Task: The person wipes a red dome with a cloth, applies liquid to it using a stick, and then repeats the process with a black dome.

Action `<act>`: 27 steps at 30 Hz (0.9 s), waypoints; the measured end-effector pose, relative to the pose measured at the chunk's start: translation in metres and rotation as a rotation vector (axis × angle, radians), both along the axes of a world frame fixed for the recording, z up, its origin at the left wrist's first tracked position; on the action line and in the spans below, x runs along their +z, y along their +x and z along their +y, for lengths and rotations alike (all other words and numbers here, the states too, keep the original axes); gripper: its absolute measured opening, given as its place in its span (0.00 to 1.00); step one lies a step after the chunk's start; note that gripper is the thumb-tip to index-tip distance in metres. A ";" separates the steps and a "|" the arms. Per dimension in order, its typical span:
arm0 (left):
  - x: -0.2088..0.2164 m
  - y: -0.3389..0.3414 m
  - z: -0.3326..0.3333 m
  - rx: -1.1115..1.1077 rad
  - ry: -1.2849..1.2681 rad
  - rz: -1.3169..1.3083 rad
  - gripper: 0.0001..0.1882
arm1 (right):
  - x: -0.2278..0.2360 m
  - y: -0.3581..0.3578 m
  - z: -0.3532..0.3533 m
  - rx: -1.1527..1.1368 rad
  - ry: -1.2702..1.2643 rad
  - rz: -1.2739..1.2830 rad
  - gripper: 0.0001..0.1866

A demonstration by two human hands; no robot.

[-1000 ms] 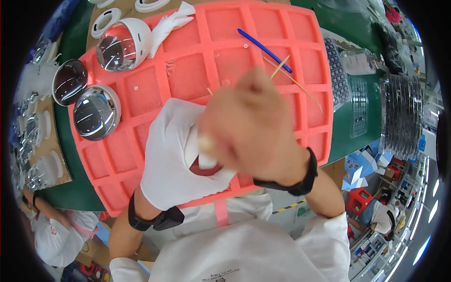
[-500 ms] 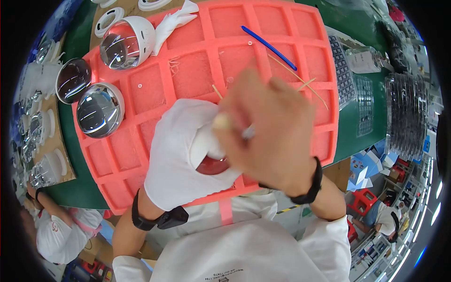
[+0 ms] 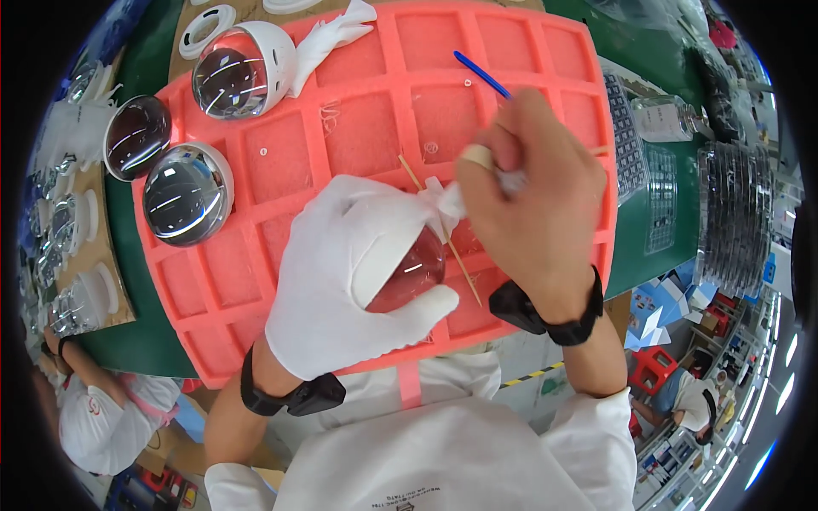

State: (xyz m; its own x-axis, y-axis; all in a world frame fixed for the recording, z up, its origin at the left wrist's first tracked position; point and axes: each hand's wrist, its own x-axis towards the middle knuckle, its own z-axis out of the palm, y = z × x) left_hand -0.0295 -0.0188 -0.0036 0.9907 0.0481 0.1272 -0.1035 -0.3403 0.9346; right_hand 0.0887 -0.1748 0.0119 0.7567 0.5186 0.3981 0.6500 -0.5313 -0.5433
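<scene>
My left hand (image 3: 328, 264), in a white glove, grips a clear dome cover (image 3: 417, 268) with a white rim, its thumb along the near side. The dome is tilted, its clear side toward the right. Closed fingers of my bare right hand (image 3: 541, 192) pinch a crumpled white cloth (image 3: 449, 203) just beyond the dome; whether cloth and dome touch I cannot tell. A pale cover sits on one of the right fingertips. Under the hands lies a pink foam tray (image 3: 362, 140) with square pockets. A thin wooden stick (image 3: 463, 268) lies beside the dome.
At the left stand a white-rimmed dome (image 3: 230, 81), a dark dome (image 3: 138, 136) and another clear dome (image 3: 183, 196). A white glove (image 3: 332, 38) and blue stick (image 3: 481, 72) lie on the tray. A bottle (image 3: 665, 117) and stacked plastic trays (image 3: 737, 213) stand right. A co-worker (image 3: 106, 417) sits left.
My right hand has moved right and slightly away from the dome, now covering part of the blue stick. More of the dome and the wooden stick shows. My left hand keeps its grip.
</scene>
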 end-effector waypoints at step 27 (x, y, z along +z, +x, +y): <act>0.023 -0.014 0.022 -0.077 0.117 0.009 0.35 | 0.019 -0.044 -0.076 -0.011 -0.020 0.496 0.09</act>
State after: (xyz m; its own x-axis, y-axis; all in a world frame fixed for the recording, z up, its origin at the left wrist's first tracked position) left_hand -0.0430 0.0031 0.0194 0.9920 -0.0430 0.1190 -0.1257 -0.4382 0.8901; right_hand 0.0451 -0.2504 0.0308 0.8579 0.5135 -0.0212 0.3099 -0.5498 -0.7757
